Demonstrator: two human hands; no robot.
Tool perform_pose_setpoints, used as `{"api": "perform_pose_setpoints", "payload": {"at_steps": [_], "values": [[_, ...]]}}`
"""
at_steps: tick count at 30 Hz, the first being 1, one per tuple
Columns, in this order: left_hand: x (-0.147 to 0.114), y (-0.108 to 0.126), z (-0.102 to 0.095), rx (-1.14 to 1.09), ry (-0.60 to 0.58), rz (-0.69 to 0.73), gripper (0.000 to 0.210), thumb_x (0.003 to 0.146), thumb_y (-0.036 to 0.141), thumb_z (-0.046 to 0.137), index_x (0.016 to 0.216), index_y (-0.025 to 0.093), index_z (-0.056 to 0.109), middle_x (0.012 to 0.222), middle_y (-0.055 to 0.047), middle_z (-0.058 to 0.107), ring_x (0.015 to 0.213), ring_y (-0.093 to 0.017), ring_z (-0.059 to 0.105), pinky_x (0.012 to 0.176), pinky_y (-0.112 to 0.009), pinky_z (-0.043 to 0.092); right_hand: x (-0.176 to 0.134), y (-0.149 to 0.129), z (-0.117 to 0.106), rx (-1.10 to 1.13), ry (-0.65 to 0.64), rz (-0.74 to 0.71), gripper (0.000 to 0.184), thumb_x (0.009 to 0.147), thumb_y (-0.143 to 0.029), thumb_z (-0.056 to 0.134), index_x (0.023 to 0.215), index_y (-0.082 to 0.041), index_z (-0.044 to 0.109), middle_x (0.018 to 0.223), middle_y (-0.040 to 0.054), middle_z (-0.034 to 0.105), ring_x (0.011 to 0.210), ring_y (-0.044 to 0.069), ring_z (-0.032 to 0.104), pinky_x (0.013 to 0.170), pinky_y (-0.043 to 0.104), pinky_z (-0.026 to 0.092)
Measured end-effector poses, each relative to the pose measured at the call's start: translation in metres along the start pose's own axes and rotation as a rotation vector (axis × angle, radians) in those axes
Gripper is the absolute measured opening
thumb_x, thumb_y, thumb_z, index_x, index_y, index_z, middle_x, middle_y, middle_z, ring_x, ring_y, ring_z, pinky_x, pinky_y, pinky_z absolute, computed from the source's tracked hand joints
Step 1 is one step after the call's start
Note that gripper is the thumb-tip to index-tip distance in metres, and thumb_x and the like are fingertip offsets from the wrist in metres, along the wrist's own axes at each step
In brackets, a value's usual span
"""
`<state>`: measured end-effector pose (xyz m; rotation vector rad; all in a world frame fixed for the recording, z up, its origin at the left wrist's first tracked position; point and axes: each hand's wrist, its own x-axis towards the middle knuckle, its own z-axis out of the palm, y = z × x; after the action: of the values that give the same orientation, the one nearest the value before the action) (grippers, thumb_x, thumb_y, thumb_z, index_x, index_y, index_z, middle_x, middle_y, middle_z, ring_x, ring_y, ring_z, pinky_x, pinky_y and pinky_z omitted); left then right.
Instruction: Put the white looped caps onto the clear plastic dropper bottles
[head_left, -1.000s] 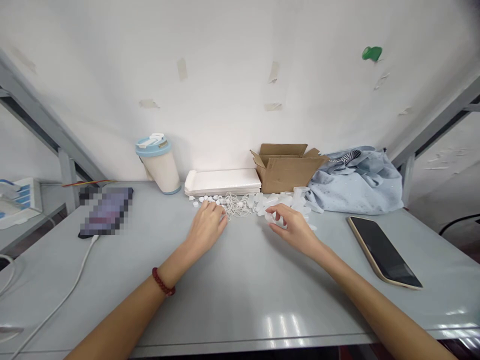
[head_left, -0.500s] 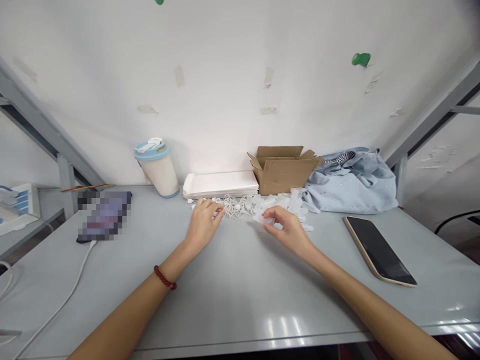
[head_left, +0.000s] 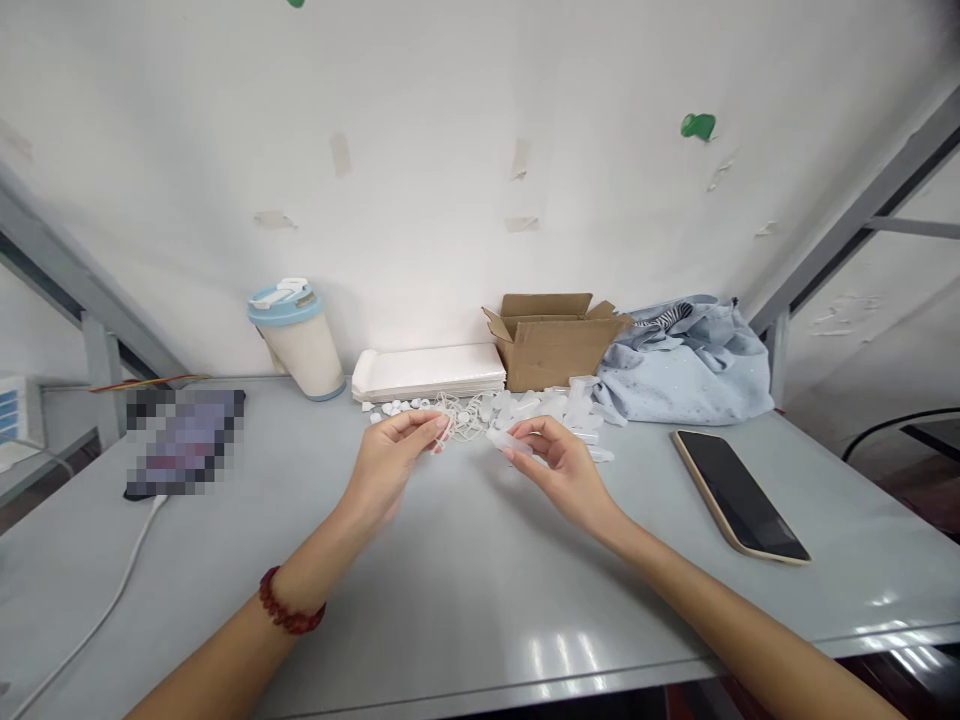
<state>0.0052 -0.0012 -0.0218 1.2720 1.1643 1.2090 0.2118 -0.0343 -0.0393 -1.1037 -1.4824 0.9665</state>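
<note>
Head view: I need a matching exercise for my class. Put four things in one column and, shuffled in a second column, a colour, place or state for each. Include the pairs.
Column one
1. left hand
2. right hand
3. lidded cup
4. cardboard box

Column two
A. flaps open at the top, next to a pale blue cloth
B. dark red bracelet at its wrist
C. light blue on top, cream below
D. pinches a translucent white piece

Pairs: 1-B, 2-D, 3-C, 4-A

1 blue-lidded cup (head_left: pixel 306 352), pale-blue fabric (head_left: pixel 686 375)
</note>
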Motion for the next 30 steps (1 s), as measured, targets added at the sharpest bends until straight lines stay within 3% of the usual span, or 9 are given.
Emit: {"api": "perform_pose_setpoints", "payload": {"at_steps": [2, 5, 19, 25, 30], "values": [[-0.007, 0.005, 0.004, -0.159, -0.082, -0.122, 0.024, 0.069, 0.035, 0.075, 0.081, 0.015, 0.069, 0.08, -0.004, 0.069, 0.069, -0.012, 0.057, 0.067, -0.026, 0.046, -0.003, -0.003, 0.003, 0.05, -0.036, 0.025, 0.021, 0.08, -0.033, 0.064, 0.092, -0.02, 0.054, 0.096, 0.0045, 0.06, 0.087, 0.017, 0.061, 0.071, 0.029, 0.048], [-0.013, 0.008, 0.007, -0.251, -0.158, -0.186, 0.02, 0.069, 0.029, 0.076, 0.08, 0.016, 0.067, 0.076, -0.002, 0.068, 0.066, -0.01, 0.055, 0.066, -0.024, 0.044, -0.007, -0.007, 0.007, 0.102, -0.074, 0.033, 0.022, 0.081, -0.034, 0.064, 0.093, -0.02, 0.054, 0.093, 0.0035, 0.061, 0.085, 0.016, 0.061, 0.072, 0.029, 0.049], [-0.02, 0.007, 0.008, -0.168, -0.327, -0.195, 0.02, 0.077, 0.036, 0.069, 0.084, 0.017, 0.071, 0.077, -0.005, 0.065, 0.068, -0.013, 0.055, 0.065, -0.026, 0.046, -0.014, -0.013, 0.012, 0.164, -0.147, 0.025, 0.021, 0.083, -0.034, 0.063, 0.096, -0.021, 0.052, 0.093, 0.0036, 0.063, 0.088, 0.018, 0.064, 0.075, 0.031, 0.05], [-0.022, 0.007, 0.01, -0.108, -0.365, -0.197, 0.022, 0.076, 0.039, 0.068, 0.082, 0.018, 0.069, 0.072, -0.003, 0.061, 0.066, -0.013, 0.054, 0.06, -0.024, 0.044, -0.017, -0.01, 0.012, -0.062, -0.15, -0.105, 0.019, 0.084, -0.027, 0.061, 0.101, -0.021, 0.058, 0.094, 0.0045, 0.066, 0.084, 0.017, 0.065, 0.079, 0.033, 0.051], [-0.026, 0.014, 0.013, 0.125, -0.306, -0.074, 0.022, 0.076, 0.041, 0.065, 0.077, 0.019, 0.069, 0.067, 0.0, 0.059, 0.061, -0.014, 0.053, 0.064, -0.028, 0.046, -0.018, -0.005, 0.012, -0.313, -0.114, -0.301, 0.02, 0.084, -0.021, 0.058, 0.104, -0.022, 0.06, 0.092, 0.0055, 0.068, 0.083, 0.019, 0.064, 0.076, 0.034, 0.053]]}}
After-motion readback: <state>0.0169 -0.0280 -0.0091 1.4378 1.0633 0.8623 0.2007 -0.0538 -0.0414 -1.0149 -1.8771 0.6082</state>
